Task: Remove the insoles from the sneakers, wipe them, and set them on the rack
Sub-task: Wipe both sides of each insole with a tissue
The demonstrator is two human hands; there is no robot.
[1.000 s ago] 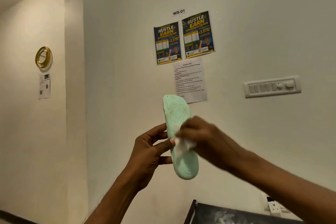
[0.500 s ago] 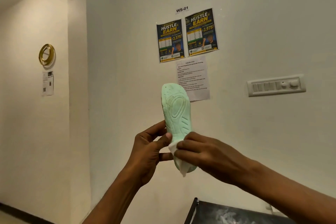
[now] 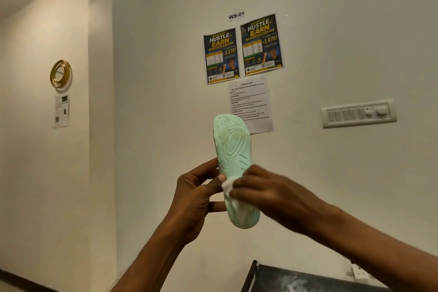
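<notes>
While the wiping step is plainly the one in hand, the left hand (image 3: 194, 199) does the steadying: its thumb lies on the near face and its fingers curl behind, clamping the insole (image 3: 234, 149) by its left edge about midway down. The insole stands nearly upright in the air before the wall, broader end up. It is pale mint foam with a moulded oval, ribbed grooves and faint dark specks, and it looks light and bendy. A small crumpled white wipe (image 3: 228, 188) is pressed to its middle by the right hand (image 3: 267, 194), whose fingers are bunched over it, slightly blurred. Next, I judge, comes a stroke along its length with a firm counter-grip so the foam does not fold. The dark surface (image 3: 284, 277) at lower right may be the rack; I cannot tell.
</notes>
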